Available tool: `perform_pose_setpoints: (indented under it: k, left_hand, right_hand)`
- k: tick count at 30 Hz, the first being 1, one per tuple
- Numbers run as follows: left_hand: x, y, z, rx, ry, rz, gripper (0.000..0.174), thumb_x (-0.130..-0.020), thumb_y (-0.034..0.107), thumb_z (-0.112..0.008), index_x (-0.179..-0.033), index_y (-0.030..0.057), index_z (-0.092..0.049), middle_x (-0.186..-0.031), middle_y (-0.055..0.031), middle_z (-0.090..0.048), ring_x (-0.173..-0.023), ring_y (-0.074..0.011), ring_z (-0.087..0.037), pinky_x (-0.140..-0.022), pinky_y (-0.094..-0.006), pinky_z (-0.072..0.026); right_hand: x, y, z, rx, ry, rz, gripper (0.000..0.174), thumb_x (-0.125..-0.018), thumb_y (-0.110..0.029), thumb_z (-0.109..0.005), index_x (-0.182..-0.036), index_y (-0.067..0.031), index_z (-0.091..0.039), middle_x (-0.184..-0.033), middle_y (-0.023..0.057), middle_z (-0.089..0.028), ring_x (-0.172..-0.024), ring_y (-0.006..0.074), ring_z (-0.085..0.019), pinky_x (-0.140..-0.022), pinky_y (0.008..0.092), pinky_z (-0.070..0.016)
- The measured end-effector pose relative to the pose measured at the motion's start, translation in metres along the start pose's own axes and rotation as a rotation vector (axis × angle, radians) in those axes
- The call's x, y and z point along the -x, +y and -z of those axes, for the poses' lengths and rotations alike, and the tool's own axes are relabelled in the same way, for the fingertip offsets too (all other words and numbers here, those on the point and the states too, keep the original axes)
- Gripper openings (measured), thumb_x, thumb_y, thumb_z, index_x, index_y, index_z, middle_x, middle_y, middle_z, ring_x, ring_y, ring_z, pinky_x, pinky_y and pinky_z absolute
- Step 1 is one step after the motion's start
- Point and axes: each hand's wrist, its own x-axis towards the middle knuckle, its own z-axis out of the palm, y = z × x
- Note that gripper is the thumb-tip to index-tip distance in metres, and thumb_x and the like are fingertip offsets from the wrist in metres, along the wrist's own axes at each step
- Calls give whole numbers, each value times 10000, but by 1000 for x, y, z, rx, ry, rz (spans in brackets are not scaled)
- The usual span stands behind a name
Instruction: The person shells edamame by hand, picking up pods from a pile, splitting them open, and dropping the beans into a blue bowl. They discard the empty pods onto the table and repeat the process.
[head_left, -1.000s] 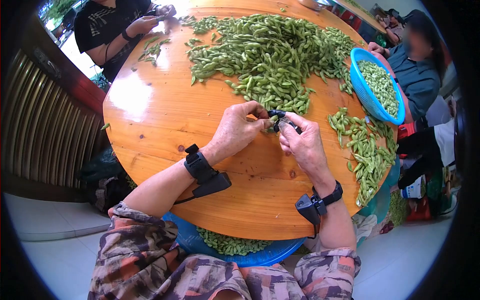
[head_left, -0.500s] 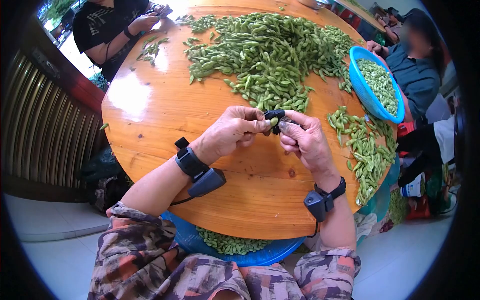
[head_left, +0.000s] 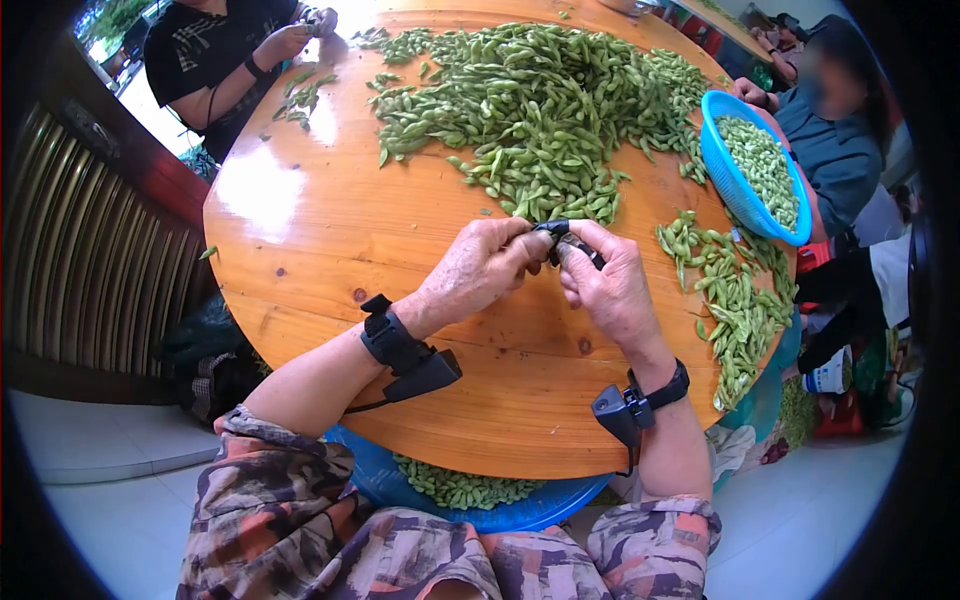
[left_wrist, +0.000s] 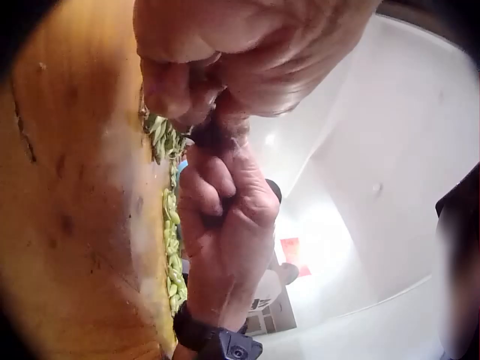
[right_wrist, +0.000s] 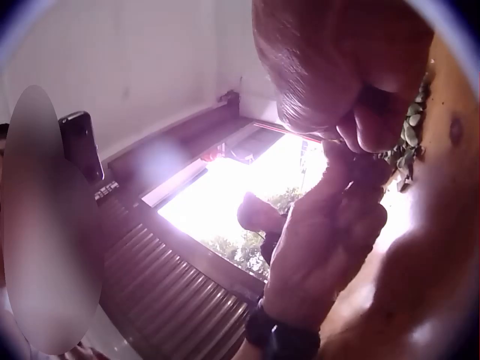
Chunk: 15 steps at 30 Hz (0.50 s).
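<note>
In the head view my left hand point(head_left: 470, 270) pinches at the end of a small black tool point(head_left: 585, 252), over the near part of the table; the green pod between its fingertips is almost wholly hidden. My right hand point(head_left: 612, 285) grips that tool, forefinger along its top and thumb beneath. The fingertips of both hands meet. Just beyond them lies a large heap of green pods point(head_left: 540, 110). In the left wrist view my right hand point(left_wrist: 229, 217) faces my left hand point(left_wrist: 247, 52); the right wrist view shows their fingers close together too, in shadow.
A blue basket point(head_left: 722, 170) of shelled beans leans at the table's right edge, above a strip of pods point(head_left: 735, 300). Below the near edge sits a blue basin point(head_left: 540, 512) with beans. Two people sit at the far left and right. Few pods lie at upper left.
The pod seen between the left fingertips is now covered by them, and the left hand has turned and moved slightly right. A small green piece now lies on the table beyond the left hand.
</note>
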Motion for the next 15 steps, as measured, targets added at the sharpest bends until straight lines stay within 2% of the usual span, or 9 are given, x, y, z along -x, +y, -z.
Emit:
perform_pose_setpoints:
  k: [1,5,7,8,10,11,13,14,15]
  left_hand:
    - [0,1,1,-12,-9,24,234,-974,256,-552,-938,28,-592,-693,39,-488,-542,-26,-370,-468,-184,-300]
    - [-3,-4,6,192,-84,107,254,-1000,261,-495,-955,30,-591,-685,25,-502,-528,-38,-385,-459,-192,-311]
    - [0,4,5,359,-99,171,246,-1002,248,-489,-980,23,-587,-728,10,-529,-555,-55,-430,-479,-204,-359]
    - [-1,3,3,359,-98,170,246,-1002,248,-489,-980,23,-587,-728,10,-529,-555,-55,-430,-479,-204,-359]
    - [-3,-1,-2,460,-16,190,239,-1003,236,-483,-1003,14,-573,-799,-7,-542,-633,-71,-478,-531,-215,-413]
    - [-3,-1,-2,459,-17,191,239,-1003,236,-483,-1003,14,-573,-799,-7,-542,-633,-71,-478,-531,-215,-413]
    - [-2,-2,-3,568,-54,151,230,-1009,216,-462,-1013,6,-556,-857,-22,-534,-715,-82,-504,-583,-224,-447]
    - [-3,-5,-3,570,-53,151,230,-1009,216,-462,-1013,6,-556,-857,-22,-534,-715,-82,-504,-583,-224,-447]
    - [-4,-8,-3,577,-53,123,220,-1010,205,-453,-1017,6,-548,-861,-26,-532,-723,-87,-507,-585,-226,-449]
  right_hand:
    - [0,-2,2,-71,-23,-83,140,-916,-28,-523,-1011,5,-621,-706,-35,-522,-571,30,-467,-490,212,-397]
    - [-3,7,3,-154,-39,-116,127,-919,-42,-529,-995,6,-619,-696,-44,-510,-565,17,-449,-481,210,-390]
    - [-5,12,0,38,21,-51,116,-892,-19,-540,-976,15,-613,-721,8,-547,-581,100,-521,-512,263,-433]
    - [-5,16,-3,38,20,-50,116,-892,-19,-540,-976,15,-613,-721,8,-547,-581,100,-521,-512,263,-433]
    - [-5,21,-11,577,202,402,126,-850,14,-542,-960,30,-602,-793,108,-574,-664,251,-590,-583,345,-473]
    - [-4,20,-12,577,203,401,126,-850,14,-542,-960,30,-602,-793,108,-574,-664,251,-590,-583,345,-473]
    - [-3,17,-15,533,219,395,155,-818,37,-539,-963,42,-592,-879,182,-554,-758,361,-591,-655,406,-481]
    - [-3,19,-17,533,217,394,155,-818,37,-539,-963,42,-592,-879,182,-554,-758,361,-591,-655,406,-481]
    - [-3,21,-20,608,249,471,155,-823,34,-539,-968,43,-592,-877,176,-547,-743,344,-593,-644,402,-481]
